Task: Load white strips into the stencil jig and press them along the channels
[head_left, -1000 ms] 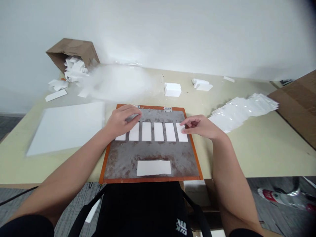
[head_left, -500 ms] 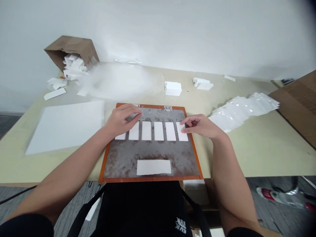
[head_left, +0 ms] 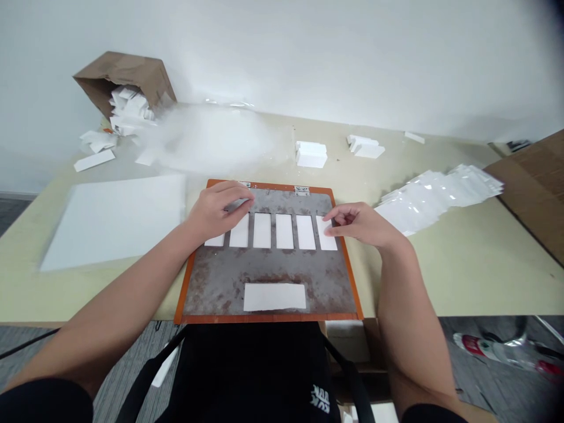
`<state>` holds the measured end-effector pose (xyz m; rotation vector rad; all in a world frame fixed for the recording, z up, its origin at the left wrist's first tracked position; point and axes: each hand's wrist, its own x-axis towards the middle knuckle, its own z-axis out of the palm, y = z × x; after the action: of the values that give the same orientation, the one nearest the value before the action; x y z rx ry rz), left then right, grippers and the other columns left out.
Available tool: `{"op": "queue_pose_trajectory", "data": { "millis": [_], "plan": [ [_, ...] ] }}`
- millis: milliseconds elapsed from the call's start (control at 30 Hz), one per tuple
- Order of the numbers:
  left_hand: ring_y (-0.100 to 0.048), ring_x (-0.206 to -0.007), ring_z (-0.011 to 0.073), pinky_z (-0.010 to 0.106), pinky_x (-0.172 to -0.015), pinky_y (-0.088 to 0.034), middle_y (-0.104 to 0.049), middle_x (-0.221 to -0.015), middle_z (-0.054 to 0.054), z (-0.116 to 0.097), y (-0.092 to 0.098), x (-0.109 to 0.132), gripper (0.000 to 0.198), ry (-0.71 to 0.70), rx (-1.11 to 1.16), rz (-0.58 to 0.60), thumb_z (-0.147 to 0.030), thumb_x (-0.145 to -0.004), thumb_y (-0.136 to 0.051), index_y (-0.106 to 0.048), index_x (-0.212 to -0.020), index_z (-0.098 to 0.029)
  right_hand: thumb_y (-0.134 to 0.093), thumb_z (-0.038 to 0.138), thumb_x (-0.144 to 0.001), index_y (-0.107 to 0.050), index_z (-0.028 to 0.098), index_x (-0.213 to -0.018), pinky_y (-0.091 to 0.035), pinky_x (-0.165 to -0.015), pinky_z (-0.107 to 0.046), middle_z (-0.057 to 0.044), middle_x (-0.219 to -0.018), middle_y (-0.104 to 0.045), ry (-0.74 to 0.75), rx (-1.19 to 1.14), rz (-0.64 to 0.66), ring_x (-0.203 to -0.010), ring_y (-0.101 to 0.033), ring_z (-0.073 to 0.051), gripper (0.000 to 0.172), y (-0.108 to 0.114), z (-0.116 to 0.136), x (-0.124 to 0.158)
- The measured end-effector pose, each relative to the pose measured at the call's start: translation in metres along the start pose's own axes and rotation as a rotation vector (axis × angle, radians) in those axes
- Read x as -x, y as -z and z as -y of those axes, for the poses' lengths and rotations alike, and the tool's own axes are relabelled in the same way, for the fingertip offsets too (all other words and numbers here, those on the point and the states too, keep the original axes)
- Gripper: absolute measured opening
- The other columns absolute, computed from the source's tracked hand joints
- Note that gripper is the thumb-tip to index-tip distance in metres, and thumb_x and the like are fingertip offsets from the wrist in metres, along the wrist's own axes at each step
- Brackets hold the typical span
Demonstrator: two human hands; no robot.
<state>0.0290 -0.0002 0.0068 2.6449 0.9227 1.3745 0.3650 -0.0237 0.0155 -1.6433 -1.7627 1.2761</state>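
A hinged board with an orange frame (head_left: pixel 358 294) and a stained grey metal plate (head_left: pixel 273 267) lies before me. Several white cards (head_left: pixel 284 231) sit in a row of rectangular cut-outs in the plate. My left hand (head_left: pixel 222 205) is over the upper left of the plate, thumb and fingertips nearly together; whatever they pinch, if anything, is hidden. It partly covers the leftmost cards. My right hand (head_left: pixel 355 223) is at the rightmost card (head_left: pixel 325 238), thumb and forefinger apart and touching or just above it. A wider white strip (head_left: pixel 274 297) shows near the plate's front edge.
A cardboard box (head_left: pixel 152 76) on its side spills white pieces at the back left. A white sheet (head_left: pixel 114 223) lies left of the board. Small white stacks (head_left: pixel 311 154) stand behind it. Glossy white packets (head_left: pixel 434 197) fan out at right, beside a large carton (head_left: pixel 540 188).
Both hands keep almost the same place over the plate. The view has shifted slightly; nothing is visibly picked up or put down.
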Motion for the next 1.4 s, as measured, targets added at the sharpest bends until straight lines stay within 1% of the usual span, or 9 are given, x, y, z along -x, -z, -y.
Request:
{"op": "queue_pose_trajectory", "data": {
  "millis": [200,400,500,667,800,933,1133,1267,1400],
  "plan": [
    [-0.07,-0.08,0.0148,0.025,-0.072,-0.057,-0.073,-0.081,0.001,0.001,0.0,0.0,0.009,-0.034,0.025,-0.023,-0.012,-0.087,-0.06,-0.066,-0.087,-0.02,-0.083,0.047,-0.06,-0.071,0.021,-0.084,-0.031,-0.056,-0.028,0.005,-0.064,-0.044,-0.01,0.068,0.002,-0.058,-0.039,-0.009,0.038,0.001,0.001,0.0],
    [-0.07,-0.079,0.0144,0.025,-0.073,-0.057,-0.072,-0.081,0.001,0.001,0.0,0.0,0.009,-0.029,0.023,-0.026,-0.011,-0.086,-0.061,-0.065,-0.087,-0.019,-0.079,0.042,-0.061,-0.07,0.022,-0.084,-0.034,-0.058,-0.028,0.005,-0.067,-0.05,-0.047,0.146,0.012,-0.059,-0.043,-0.01,0.032,0.0,0.01,0.0],
    [-0.07,-0.079,0.0141,0.025,-0.072,-0.057,-0.072,-0.081,0.001,0.001,0.0,0.0,0.009,-0.025,0.019,-0.029,-0.012,-0.087,-0.061,-0.065,-0.087,-0.02,-0.077,0.04,-0.063,-0.071,0.023,-0.085,-0.037,-0.06,-0.028,0.003,-0.076,-0.057,-0.063,0.235,-0.014,-0.06,-0.044,-0.01,0.029,-0.001,0.016,0.001],
    [-0.07,-0.079,0.014,0.025,-0.071,-0.057,-0.073,-0.083,0.001,0.002,0.001,0.002,0.009,-0.02,0.012,-0.038,-0.012,-0.087,-0.061,-0.065,-0.089,-0.02,-0.075,0.041,-0.067,-0.071,0.026,-0.089,-0.042,-0.064,-0.03,0.001,-0.095,-0.066,-0.034,0.371,-0.047,-0.067,-0.049,-0.012,0.027,-0.001,0.02,0.005],
    [-0.07,-0.08,0.0138,0.024,-0.071,-0.056,-0.073,-0.084,0.001,0.002,0.002,0.002,0.009,-0.026,0.011,-0.05,-0.012,-0.087,-0.061,-0.065,-0.089,-0.02,-0.071,0.037,-0.071,-0.071,0.029,-0.09,-0.043,-0.064,-0.029,0.002,-0.099,-0.068,-0.05,0.524,-0.045,-0.074,-0.055,-0.014,0.021,-0.003,0.031,0.008],
    [-0.071,-0.082,0.0146,0.025,-0.073,-0.057,-0.074,-0.085,0.001,0.001,0.002,0.002,0.009,-0.028,0.02,-0.048,-0.014,-0.087,-0.061,-0.065,-0.09,-0.021,-0.065,0.03,-0.077,-0.069,0.029,-0.092,-0.039,-0.06,-0.027,0.003,-0.1,-0.069,-0.065,0.745,-0.033,-0.085,-0.061,-0.017,0.016,-0.01,0.051,0.014],
    [-0.071,-0.084,0.016,0.027,-0.075,-0.057,-0.074,-0.086,0.002,0.001,0.002,0.003,0.009,-0.043,0.047,-0.058,-0.015,-0.085,-0.061,-0.065,-0.091,-0.02,-0.059,0.025,-0.081,-0.067,0.028,-0.099,-0.036,-0.057,-0.028,0.0,-0.103,-0.069,-0.093,1.025,0.022,-0.088,-0.063,-0.02,0.02,-0.021,0.074,0.02],
    [-0.071,-0.085,0.017,0.028,-0.075,-0.058,-0.073,-0.086,0.002,0.001,0.002,0.004,0.01,-0.058,0.073,-0.052,-0.016,-0.084,-0.062,-0.065,-0.092,-0.021,-0.066,0.028,-0.076,-0.065,0.027,-0.105,-0.036,-0.057,-0.027,-0.001,-0.108,-0.069,-0.124,1.076,0.077,-0.088,-0.064,-0.02,0.028,-0.022,0.08,0.019],
    [-0.071,-0.085,0.0172,0.028,-0.075,-0.057,-0.074,-0.087,0.002,0.0,0.002,0.003,0.01,-0.037,0.085,-0.053,-0.017,-0.083,-0.062,-0.065,-0.092,-0.021,-0.069,0.027,-0.076,-0.065,0.027,-0.105,-0.035,-0.057,-0.027,-0.002,-0.11,-0.069,-0.145,1.108,0.06,-0.091,-0.064,-0.021,0.029,-0.025,0.08,0.019]
  ]
}}
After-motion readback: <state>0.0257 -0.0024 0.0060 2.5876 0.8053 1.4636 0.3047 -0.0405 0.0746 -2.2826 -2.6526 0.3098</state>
